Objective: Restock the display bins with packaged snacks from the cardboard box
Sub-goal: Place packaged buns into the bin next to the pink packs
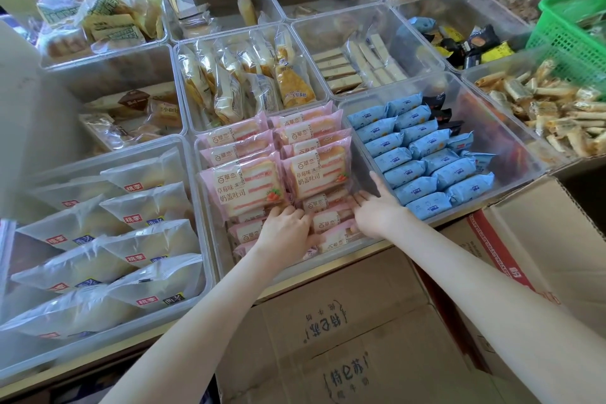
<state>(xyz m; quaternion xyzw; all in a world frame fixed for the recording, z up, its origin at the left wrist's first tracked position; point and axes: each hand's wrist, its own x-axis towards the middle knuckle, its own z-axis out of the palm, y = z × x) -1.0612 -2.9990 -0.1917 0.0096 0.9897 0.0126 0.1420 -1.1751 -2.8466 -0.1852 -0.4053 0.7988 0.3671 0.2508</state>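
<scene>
Pink strawberry toast packets [249,187] fill a clear display bin [205,174] in the front middle, standing in two rows with several lying flat at the near end. My left hand [285,226] rests on the flat pink packets at the bin's front, fingers against the left upright row. My right hand [377,207] lies flat beside it, fingers pushing against the right row and thumb spread along the bin's right wall. Below the shelf sits a closed cardboard box [344,338].
White packets [108,256] fill the left bin and blue packets [423,161] the right bin. Behind are bins of yellow breads [242,75], wafers and rolls. A green basket [577,36] stands far right. An open cardboard box [537,229] is at right.
</scene>
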